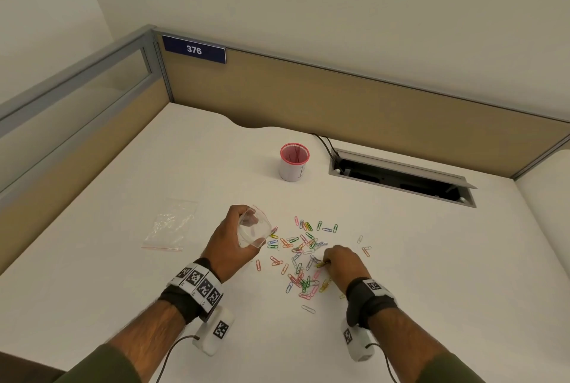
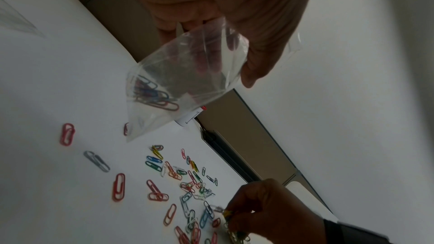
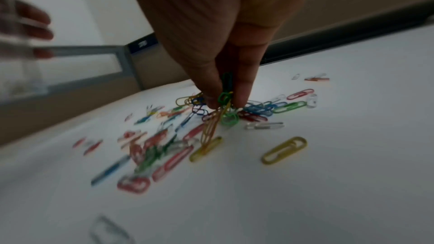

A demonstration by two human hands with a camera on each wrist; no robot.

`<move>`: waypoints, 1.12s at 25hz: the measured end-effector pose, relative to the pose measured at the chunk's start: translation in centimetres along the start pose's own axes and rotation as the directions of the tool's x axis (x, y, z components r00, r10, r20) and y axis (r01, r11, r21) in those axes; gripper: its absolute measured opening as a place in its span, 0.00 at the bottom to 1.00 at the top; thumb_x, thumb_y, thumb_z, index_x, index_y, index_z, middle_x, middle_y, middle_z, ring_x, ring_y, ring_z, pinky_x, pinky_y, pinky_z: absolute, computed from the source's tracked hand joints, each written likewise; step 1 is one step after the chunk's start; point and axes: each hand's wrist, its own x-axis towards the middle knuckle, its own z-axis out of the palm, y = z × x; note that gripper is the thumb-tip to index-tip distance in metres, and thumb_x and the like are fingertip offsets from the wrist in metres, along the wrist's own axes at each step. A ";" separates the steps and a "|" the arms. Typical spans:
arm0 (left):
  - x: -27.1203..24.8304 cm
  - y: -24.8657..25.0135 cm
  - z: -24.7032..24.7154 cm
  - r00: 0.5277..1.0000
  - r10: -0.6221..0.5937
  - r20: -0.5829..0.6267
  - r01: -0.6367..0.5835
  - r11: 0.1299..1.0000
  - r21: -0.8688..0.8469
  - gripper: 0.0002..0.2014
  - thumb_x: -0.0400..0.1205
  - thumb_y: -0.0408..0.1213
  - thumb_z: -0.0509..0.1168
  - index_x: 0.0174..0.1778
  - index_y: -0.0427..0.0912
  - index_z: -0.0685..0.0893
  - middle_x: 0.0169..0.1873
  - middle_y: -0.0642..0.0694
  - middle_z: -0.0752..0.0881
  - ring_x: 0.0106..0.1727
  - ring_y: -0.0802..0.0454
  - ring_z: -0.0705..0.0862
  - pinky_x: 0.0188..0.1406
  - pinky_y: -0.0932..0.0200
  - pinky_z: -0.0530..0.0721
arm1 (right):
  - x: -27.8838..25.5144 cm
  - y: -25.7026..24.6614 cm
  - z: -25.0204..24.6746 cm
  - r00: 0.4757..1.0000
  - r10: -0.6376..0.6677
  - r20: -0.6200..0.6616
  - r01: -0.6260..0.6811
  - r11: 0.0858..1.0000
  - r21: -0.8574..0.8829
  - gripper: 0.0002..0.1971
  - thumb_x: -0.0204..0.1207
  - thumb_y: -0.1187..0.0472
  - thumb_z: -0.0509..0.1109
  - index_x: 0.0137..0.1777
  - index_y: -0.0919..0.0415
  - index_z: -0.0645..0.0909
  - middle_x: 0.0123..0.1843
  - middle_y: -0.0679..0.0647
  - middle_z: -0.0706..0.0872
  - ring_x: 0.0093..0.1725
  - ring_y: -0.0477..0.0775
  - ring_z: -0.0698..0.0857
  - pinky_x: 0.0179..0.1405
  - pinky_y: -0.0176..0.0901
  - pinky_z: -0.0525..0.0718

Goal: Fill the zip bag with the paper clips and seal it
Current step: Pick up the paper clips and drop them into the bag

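My left hand (image 1: 229, 237) grips a small clear zip bag (image 1: 253, 228) and holds it up with its mouth spread wide, left of the scattered clips. In the left wrist view the zip bag (image 2: 185, 79) has several paper clips (image 2: 152, 96) in its lower corner. Coloured paper clips (image 1: 300, 254) lie strewn on the white desk (image 1: 154, 259) between my hands. My right hand (image 1: 340, 261) is down on the pile, and its fingertips (image 3: 212, 99) pinch a bunch of green and yellow clips (image 3: 225, 103), some dangling to the desk.
A second clear zip bag (image 1: 171, 225) lies flat on the desk to the left. A pink mesh cup (image 1: 294, 162) stands behind the clips. A cable hatch (image 1: 401, 177) is open at the back right. Partition walls (image 1: 339, 99) close off the back and left.
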 end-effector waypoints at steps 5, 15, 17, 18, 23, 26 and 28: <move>0.1 0.5 0.4 1.000 -0.024 0.018 0.024 1.000 -0.005 0.31 0.73 0.37 0.80 0.64 0.52 0.68 0.57 0.50 0.82 0.60 0.51 0.83 0.58 0.62 0.83 | -0.1 1.9 -0.3 0.993 0.113 -0.041 -0.100 0.965 0.241 0.09 0.76 0.63 0.69 0.53 0.55 0.87 0.52 0.53 0.90 0.50 0.53 0.86 0.55 0.43 0.84; 0.6 0.5 1.1 0.999 -0.038 0.036 0.039 0.999 -0.009 0.31 0.73 0.37 0.80 0.64 0.52 0.68 0.57 0.51 0.82 0.60 0.52 0.82 0.59 0.62 0.82 | -1.2 2.1 -3.4 0.959 0.268 -0.092 -0.136 0.718 0.682 0.07 0.72 0.71 0.75 0.41 0.59 0.88 0.43 0.60 0.92 0.40 0.56 0.91 0.42 0.42 0.91; 0.8 0.5 1.3 0.999 -0.035 0.032 0.035 0.999 -0.014 0.31 0.73 0.38 0.80 0.64 0.52 0.68 0.57 0.51 0.82 0.59 0.53 0.82 0.58 0.63 0.81 | -2.2 1.0 -6.3 0.955 0.273 -0.117 -0.071 0.593 0.802 0.07 0.72 0.71 0.75 0.42 0.59 0.88 0.43 0.62 0.92 0.40 0.57 0.91 0.39 0.37 0.90; 0.9 0.5 1.4 0.999 -0.030 0.032 0.030 0.999 -0.017 0.31 0.73 0.39 0.80 0.64 0.53 0.68 0.56 0.52 0.82 0.59 0.53 0.82 0.58 0.63 0.81 | -2.6 0.1 -7.9 0.957 0.258 -0.134 -0.027 0.538 0.843 0.06 0.73 0.71 0.75 0.43 0.60 0.88 0.42 0.61 0.92 0.41 0.58 0.92 0.39 0.37 0.90; 1.4 0.3 2.5 0.999 -0.007 0.044 0.008 1.000 -0.010 0.31 0.72 0.41 0.80 0.64 0.53 0.68 0.56 0.52 0.83 0.59 0.54 0.83 0.60 0.59 0.84 | -3.7 -6.5 -14.6 0.969 0.073 -0.236 0.182 0.434 0.882 0.07 0.73 0.70 0.74 0.50 0.65 0.88 0.44 0.59 0.92 0.42 0.55 0.92 0.44 0.41 0.91; 1.9 0.7 3.1 0.998 0.002 0.057 -0.001 1.000 -0.022 0.32 0.72 0.40 0.80 0.64 0.54 0.68 0.56 0.53 0.83 0.58 0.55 0.83 0.56 0.61 0.85 | -3.5 -10.3 -15.0 0.965 -0.064 -0.255 0.248 0.544 0.801 0.06 0.74 0.68 0.74 0.50 0.62 0.88 0.43 0.56 0.92 0.41 0.53 0.91 0.45 0.40 0.91; 2.1 1.0 3.3 0.998 0.007 0.063 -0.006 1.000 -0.014 0.31 0.72 0.41 0.79 0.63 0.58 0.67 0.54 0.57 0.81 0.55 0.57 0.84 0.50 0.63 0.85 | -2.9 -11.8 -13.9 0.955 -0.129 -0.266 0.279 0.686 0.672 0.06 0.75 0.66 0.73 0.50 0.59 0.89 0.44 0.53 0.91 0.41 0.51 0.90 0.47 0.40 0.90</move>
